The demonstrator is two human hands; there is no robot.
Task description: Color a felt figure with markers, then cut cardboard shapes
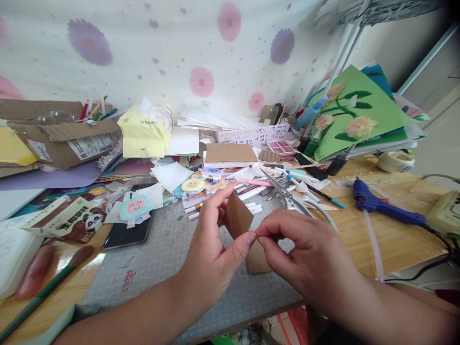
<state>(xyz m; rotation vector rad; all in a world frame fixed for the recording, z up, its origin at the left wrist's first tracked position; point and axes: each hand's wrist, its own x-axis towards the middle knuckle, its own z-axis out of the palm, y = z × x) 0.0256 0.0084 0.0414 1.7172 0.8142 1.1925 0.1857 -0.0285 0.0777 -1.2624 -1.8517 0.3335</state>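
A small piece of brown cardboard is held up above the grey cutting mat. My left hand is closed on it, fingers behind and thumb at its near edge. Pinched at that same edge are the thumb and forefinger of my right hand; whatever tiny bit sits between those fingertips is hidden. Below the joined fingertips shows another brown cardboard face; I cannot tell whether it is part of the same piece. Scissors with grey handles lie just beyond my right hand.
Pens and markers are heaped behind the hands, with paper cutouts among them. A blue glue gun lies at right, its cord trailing. At left are a black phone, a panda box and a green-handled brush.
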